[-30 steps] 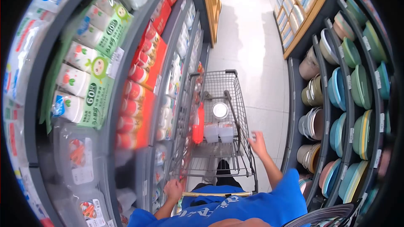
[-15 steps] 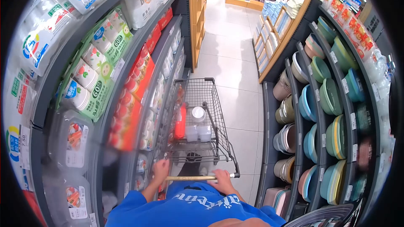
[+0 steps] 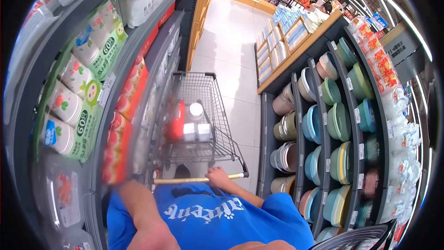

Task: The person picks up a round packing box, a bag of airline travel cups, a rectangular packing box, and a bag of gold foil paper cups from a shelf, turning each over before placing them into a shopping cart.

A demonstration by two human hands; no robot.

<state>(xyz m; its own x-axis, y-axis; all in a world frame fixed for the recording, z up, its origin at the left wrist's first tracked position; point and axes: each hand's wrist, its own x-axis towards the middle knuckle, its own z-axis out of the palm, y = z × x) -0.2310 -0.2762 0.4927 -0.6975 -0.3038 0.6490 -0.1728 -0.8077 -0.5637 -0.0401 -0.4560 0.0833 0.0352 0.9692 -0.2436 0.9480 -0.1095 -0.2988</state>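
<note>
Though stiff, likely light-rolling: wire cart (image 3: pixel 196 88) gripped at near handle (image 3: pixel 185 180) by closed right hand (image 3: pixel 217 176) — left hand unseen.

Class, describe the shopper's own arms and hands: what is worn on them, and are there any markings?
Short sleeves of a bright blue T-shirt with white lettering; both arms are bare below them. The right hand shows no glove or watch. The left arm is bare too, its hand too blurred to tell.

Only one fisheye view is given, worn on the head and tilted forward-down; the shopping cart (image 3: pixel 194 88) is caught close below, bowl shelves (image 3: pixel 357 125) off right.
</note>
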